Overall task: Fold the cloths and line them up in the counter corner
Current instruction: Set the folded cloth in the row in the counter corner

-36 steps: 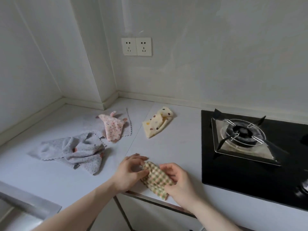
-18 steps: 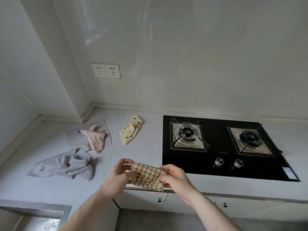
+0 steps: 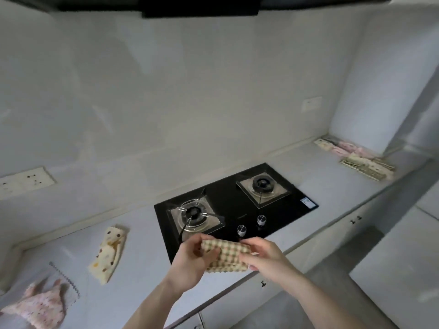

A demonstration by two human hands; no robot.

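Item: checked cloth (image 3: 225,256), folded small, held in the air above the counter's front edge (image 3: 337,224), in front of the stove (image 3: 235,210). Your left hand (image 3: 192,257) pinches its left end, your right hand (image 3: 263,257) its right. Handling, by the look: light, soft, limp; folds likely to slip open. Grip it across the folded layers, never by one loose edge. Destination: folded cloths (image 3: 356,157) in the far right corner.

Pale grey glossy wall panels (image 3: 190,103), soft diffuse light. White double wall socket (image 3: 25,179) at 9 o'clock, small cream wall plate (image 3: 311,103) at 2 o'clock. Black glass 2-burner gas hob (image 3: 235,205) set in the light grey L-shaped countertop (image 3: 332,186). Dark range hood (image 3: 199,5) at 12 o'clock. White base cabinets (image 3: 337,231) below, grey floor (image 3: 332,281) at 5 o'clock.
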